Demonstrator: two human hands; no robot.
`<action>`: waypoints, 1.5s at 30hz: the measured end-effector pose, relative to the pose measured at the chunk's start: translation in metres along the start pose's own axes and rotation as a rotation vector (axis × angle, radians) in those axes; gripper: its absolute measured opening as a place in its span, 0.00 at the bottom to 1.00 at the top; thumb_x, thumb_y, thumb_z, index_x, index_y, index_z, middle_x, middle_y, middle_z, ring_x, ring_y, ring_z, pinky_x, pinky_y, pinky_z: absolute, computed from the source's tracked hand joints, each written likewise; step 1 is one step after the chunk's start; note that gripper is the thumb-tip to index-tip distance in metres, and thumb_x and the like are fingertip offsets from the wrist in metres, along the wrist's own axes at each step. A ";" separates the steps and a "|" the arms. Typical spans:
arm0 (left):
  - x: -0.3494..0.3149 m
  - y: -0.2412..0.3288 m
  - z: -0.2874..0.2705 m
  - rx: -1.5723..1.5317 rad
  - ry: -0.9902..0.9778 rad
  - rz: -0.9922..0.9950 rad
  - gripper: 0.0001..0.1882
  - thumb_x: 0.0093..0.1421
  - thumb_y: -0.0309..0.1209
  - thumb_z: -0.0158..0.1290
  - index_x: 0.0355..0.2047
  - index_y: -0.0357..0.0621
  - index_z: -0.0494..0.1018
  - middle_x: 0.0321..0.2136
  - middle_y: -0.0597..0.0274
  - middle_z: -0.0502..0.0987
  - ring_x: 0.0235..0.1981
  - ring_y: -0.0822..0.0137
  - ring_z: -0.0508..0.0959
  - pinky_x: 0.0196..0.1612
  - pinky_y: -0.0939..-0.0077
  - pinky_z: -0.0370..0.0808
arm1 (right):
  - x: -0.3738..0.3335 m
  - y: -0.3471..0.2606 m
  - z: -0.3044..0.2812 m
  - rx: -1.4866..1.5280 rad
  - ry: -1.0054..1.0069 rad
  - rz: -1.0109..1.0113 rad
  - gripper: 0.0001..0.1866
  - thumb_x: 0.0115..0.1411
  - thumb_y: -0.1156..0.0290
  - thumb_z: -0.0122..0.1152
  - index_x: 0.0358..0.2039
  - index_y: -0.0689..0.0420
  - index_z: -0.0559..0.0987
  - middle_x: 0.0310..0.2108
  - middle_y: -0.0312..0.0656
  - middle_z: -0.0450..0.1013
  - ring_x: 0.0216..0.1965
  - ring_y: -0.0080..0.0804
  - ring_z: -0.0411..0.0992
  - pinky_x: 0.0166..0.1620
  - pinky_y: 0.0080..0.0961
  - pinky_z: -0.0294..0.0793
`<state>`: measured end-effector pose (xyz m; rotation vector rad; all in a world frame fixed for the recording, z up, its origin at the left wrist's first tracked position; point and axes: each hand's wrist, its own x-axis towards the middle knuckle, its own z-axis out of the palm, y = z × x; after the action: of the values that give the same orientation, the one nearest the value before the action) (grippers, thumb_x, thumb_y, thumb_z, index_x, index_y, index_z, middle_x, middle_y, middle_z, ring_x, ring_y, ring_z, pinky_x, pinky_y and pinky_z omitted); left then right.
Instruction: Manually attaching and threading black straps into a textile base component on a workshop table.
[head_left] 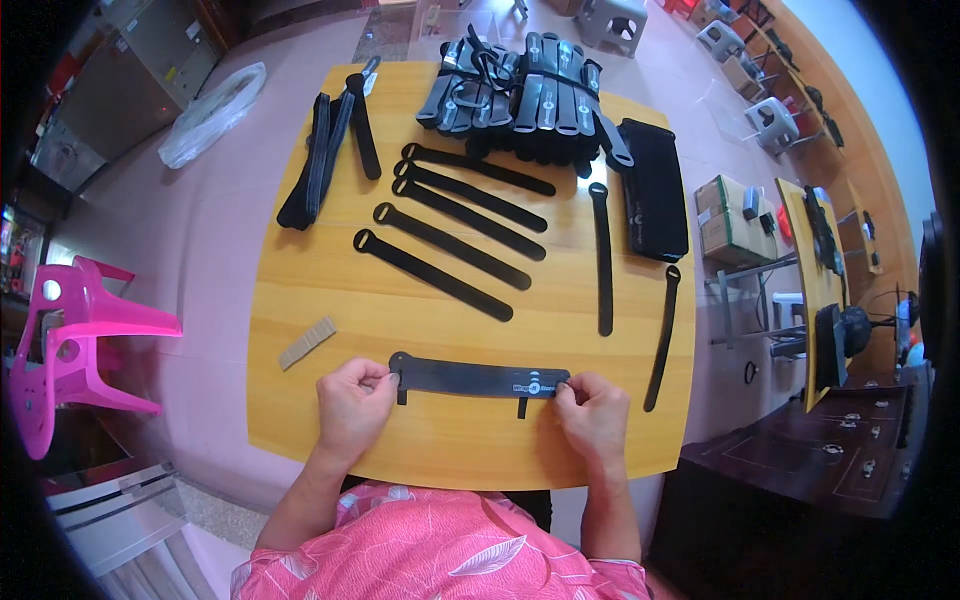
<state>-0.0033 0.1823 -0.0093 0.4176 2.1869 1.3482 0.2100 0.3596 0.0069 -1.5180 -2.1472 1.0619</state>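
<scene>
A wide black strap (470, 378) with a small blue-and-white label lies flat along the near part of a wooden table (300, 300). My left hand (352, 408) pinches its left end and my right hand (592, 412) pinches its right end. Two short black tabs stick out below the strap. Farther back, several narrow black straps (450, 235) with looped ends lie side by side in slanted rows.
A pile of grey-and-black buckled straps (520, 95) and a black pouch (655, 190) sit at the far right. Folded black straps (318, 160) lie at the far left. A small tan ridged strip (307, 342) rests near my left hand. A pink plastic chair (70, 340) stands to the left.
</scene>
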 end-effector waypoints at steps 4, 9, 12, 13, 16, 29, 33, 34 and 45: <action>0.000 -0.001 0.000 -0.002 -0.001 0.016 0.03 0.53 0.22 0.59 0.25 0.33 0.76 0.16 0.64 0.77 0.19 0.81 0.73 0.22 0.84 0.70 | -0.001 0.000 0.002 -0.090 0.021 -0.033 0.06 0.49 0.71 0.61 0.22 0.61 0.79 0.20 0.50 0.74 0.23 0.44 0.75 0.29 0.36 0.74; -0.001 0.000 -0.002 0.023 0.010 0.054 0.03 0.52 0.21 0.58 0.24 0.34 0.76 0.16 0.60 0.78 0.18 0.79 0.75 0.22 0.82 0.71 | -0.004 -0.008 0.005 -0.180 0.031 -0.051 0.07 0.48 0.71 0.61 0.26 0.60 0.75 0.21 0.49 0.74 0.26 0.50 0.75 0.31 0.41 0.74; -0.003 0.009 -0.007 0.168 0.050 0.154 0.04 0.52 0.23 0.59 0.25 0.35 0.76 0.17 0.57 0.77 0.18 0.69 0.77 0.23 0.75 0.73 | -0.007 -0.018 0.008 -0.197 0.085 -0.029 0.11 0.48 0.71 0.61 0.31 0.59 0.71 0.21 0.49 0.73 0.25 0.52 0.74 0.31 0.44 0.73; -0.003 0.012 -0.011 0.318 0.028 0.267 0.05 0.52 0.24 0.60 0.27 0.36 0.76 0.18 0.54 0.76 0.20 0.63 0.77 0.25 0.70 0.73 | -0.007 -0.016 0.009 -0.212 0.091 -0.025 0.12 0.48 0.70 0.62 0.33 0.58 0.71 0.20 0.48 0.72 0.25 0.52 0.74 0.31 0.44 0.72; -0.009 0.014 -0.020 0.463 0.022 0.392 0.08 0.52 0.26 0.60 0.31 0.37 0.75 0.22 0.50 0.75 0.24 0.53 0.77 0.28 0.62 0.73 | -0.008 -0.015 0.004 -0.200 0.074 -0.022 0.13 0.49 0.71 0.62 0.34 0.58 0.70 0.20 0.47 0.72 0.24 0.50 0.74 0.31 0.44 0.72; -0.035 0.007 -0.009 0.747 -0.188 0.890 0.27 0.60 0.42 0.52 0.57 0.41 0.67 0.60 0.42 0.61 0.62 0.46 0.61 0.60 0.45 0.56 | -0.065 -0.051 0.061 -0.498 -0.033 -0.717 0.32 0.56 0.59 0.61 0.57 0.64 0.69 0.61 0.54 0.62 0.65 0.48 0.56 0.65 0.55 0.47; -0.031 -0.003 -0.010 0.908 -0.286 0.785 0.31 0.62 0.49 0.48 0.62 0.47 0.63 0.66 0.44 0.53 0.67 0.49 0.53 0.63 0.31 0.41 | -0.069 -0.020 0.048 -0.540 -0.022 -0.587 0.37 0.57 0.55 0.60 0.61 0.65 0.63 0.65 0.54 0.57 0.68 0.47 0.52 0.67 0.55 0.41; -0.032 -0.002 -0.010 0.900 -0.291 0.793 0.31 0.62 0.49 0.48 0.62 0.47 0.63 0.66 0.44 0.53 0.67 0.49 0.53 0.63 0.31 0.41 | -0.068 -0.011 0.042 -0.574 0.023 -0.543 0.39 0.56 0.53 0.60 0.61 0.65 0.63 0.65 0.53 0.57 0.68 0.47 0.52 0.67 0.56 0.41; -0.027 -0.011 -0.019 0.792 -0.324 0.815 0.33 0.64 0.54 0.42 0.62 0.46 0.62 0.66 0.42 0.51 0.69 0.43 0.47 0.63 0.32 0.34 | -0.024 0.035 -0.034 -0.223 0.314 -0.395 0.25 0.56 0.64 0.63 0.50 0.67 0.71 0.50 0.57 0.68 0.54 0.54 0.66 0.55 0.41 0.67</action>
<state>0.0076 0.1497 -0.0048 1.8242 2.2502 0.5660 0.2648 0.3568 0.0088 -1.1747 -2.2575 0.4348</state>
